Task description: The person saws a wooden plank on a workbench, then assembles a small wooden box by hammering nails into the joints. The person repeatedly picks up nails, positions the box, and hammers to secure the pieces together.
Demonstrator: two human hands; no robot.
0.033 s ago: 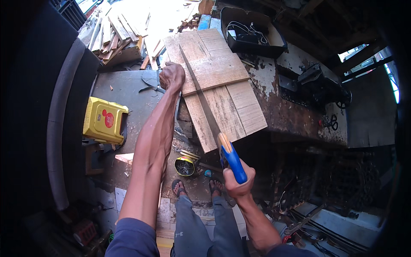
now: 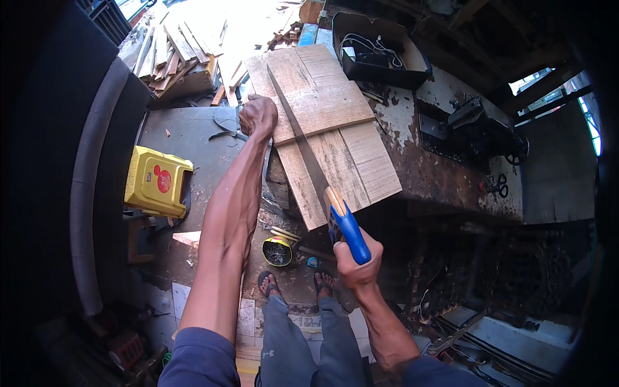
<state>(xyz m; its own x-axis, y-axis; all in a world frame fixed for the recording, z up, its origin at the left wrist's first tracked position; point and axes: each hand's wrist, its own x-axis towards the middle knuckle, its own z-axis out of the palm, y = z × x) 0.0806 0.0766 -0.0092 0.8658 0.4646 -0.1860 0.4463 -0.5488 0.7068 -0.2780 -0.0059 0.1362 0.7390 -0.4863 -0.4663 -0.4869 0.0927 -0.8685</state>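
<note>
A wooden panel of several joined planks rests on the worktable, with a shorter crosswise board lying over its middle. My left hand is closed on the left end of that crosswise board; its fingertips are hidden. In my right hand is the blue handle of a handsaw, the fingers wrapped round it. The saw's long blade slants up and leftward across the panel and the crosswise board, its narrow tip near the panel's far edge.
At left stands a yellow plastic container. A small round tub of nails sits near my feet. Scrap wood is heaped far left. A black case with cables and a dark sewing-machine-like device stand on the right bench.
The saw and my right hand have shifted slightly forward and to the left, along the blade's line. My left hand stays almost where it was on the board.
</note>
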